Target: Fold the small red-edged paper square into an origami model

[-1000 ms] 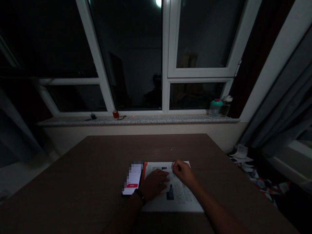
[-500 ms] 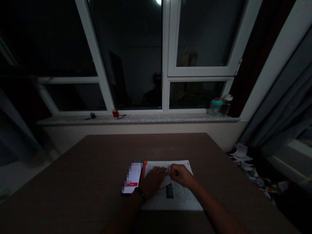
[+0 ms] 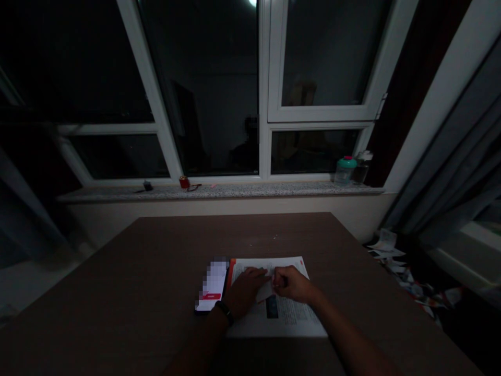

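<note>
A printed booklet [image 3: 254,326] with an orange left edge lies on the table. On top of it rests a small pale piece of paper [image 3: 264,294], partly covered by my hands. My left hand [image 3: 246,290] lies over the paper with its fingers stretched toward the right. Close beside those fingertips, my right hand [image 3: 288,283] is closed, its fingers bent in a pinch. What it grips is too dark and small to make out. A phone [image 3: 213,287] with a lit, partly blurred screen lies against the booklet's left side.
The brown table [image 3: 129,282] reaches toward a windowsill [image 3: 242,191]. On the sill stand a teal-lidded bottle [image 3: 345,171], a clear bottle [image 3: 362,168] and a small red object [image 3: 183,181]. Scattered papers [image 3: 395,261] lie right of the table.
My right hand has turned and shifted slightly, and the reddish bit at its fingertips shows less. My left hand stays in place. The view has moved a little.
</note>
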A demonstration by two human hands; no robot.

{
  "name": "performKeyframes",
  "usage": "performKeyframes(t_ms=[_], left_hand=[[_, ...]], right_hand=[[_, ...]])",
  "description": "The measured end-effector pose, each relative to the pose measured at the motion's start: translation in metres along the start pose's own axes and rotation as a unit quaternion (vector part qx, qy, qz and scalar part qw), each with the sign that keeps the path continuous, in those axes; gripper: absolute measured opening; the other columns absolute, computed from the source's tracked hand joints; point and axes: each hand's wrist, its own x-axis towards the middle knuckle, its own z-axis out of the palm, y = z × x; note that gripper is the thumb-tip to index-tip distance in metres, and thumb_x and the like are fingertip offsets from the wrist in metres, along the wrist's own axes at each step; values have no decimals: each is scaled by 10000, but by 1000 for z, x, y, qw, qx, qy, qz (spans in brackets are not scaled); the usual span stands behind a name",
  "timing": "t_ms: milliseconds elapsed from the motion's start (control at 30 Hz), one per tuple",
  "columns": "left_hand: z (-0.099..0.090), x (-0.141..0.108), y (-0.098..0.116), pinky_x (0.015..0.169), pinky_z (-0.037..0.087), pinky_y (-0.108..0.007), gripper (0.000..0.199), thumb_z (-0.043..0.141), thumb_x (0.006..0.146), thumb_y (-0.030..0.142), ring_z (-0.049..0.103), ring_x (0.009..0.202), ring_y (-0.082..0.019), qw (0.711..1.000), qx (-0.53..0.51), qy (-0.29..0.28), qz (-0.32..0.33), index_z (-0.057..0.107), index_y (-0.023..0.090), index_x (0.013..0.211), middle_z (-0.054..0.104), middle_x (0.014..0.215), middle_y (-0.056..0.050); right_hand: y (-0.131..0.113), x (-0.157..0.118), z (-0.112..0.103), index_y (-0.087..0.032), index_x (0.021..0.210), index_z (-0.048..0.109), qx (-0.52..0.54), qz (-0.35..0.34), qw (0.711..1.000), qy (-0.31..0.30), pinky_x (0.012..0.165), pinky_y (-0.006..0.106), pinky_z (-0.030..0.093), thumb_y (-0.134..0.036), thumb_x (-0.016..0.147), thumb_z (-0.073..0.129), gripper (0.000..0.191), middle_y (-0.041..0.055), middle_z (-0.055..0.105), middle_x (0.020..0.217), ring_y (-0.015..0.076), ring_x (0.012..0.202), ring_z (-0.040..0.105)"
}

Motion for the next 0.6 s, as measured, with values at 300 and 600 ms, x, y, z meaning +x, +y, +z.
performKeyframes(t_ms=[300, 600], left_hand=[[-8, -3, 15, 1053, 366, -422, 371, 627, 892, 206, 457, 1234, -242, 1000, -14, -9, -2, 556, 254, 1253, 556, 1306, -38], [-14, -3, 23, 1035, 366, -417, 369, 663, 876, 246, 455, 1214, -253, 1000, -7, -11, 7, 574, 259, 1235, 538, 1302, -41]], right_hand=[[5, 3, -10, -202, 775, 562, -46, 3, 996, 78, 518, 188, 330, -135, 716, 602, 98, -54, 546, 622, 108, 562, 498], [3, 3, -12, -204, 796, 571, -59, -1, 993, 102, 554, 196, 374, -205, 794, 598, 27, -37, 593, 669, 117, 598, 529]])
